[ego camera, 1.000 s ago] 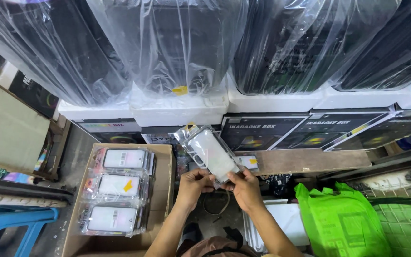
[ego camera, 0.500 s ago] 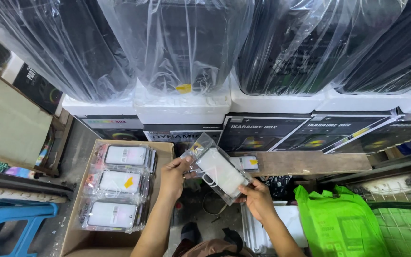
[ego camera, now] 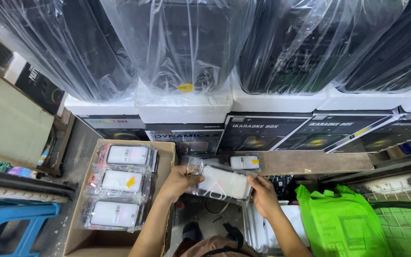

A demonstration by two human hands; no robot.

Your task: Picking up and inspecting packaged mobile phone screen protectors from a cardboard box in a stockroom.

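A clear plastic packet with a white phone case [ego camera: 220, 182] lies nearly flat and level between both hands. My left hand [ego camera: 179, 181] grips its left end and my right hand [ego camera: 264, 194] pinches its right end. Just left of my left hand, a cardboard box [ego camera: 163, 147] holds three piles of similar wrapped cases [ego camera: 120, 182] in a column. One more small white packet [ego camera: 244, 162] rests on the wooden board [ego camera: 310, 162] behind the held packet.
Large black items in clear plastic [ego camera: 181, 43] stand on white foam blocks above dark printed boxes [ego camera: 262, 131]. A green bag [ego camera: 341, 221] sits at the right, a blue stool [ego camera: 5, 223] at the lower left, a flat cardboard sheet [ego camera: 5, 123] at the left.
The packet has turned from steeply tilted to nearly level and come lower. My left hand slid from its bottom end to its left end; my right hand now holds the right end.
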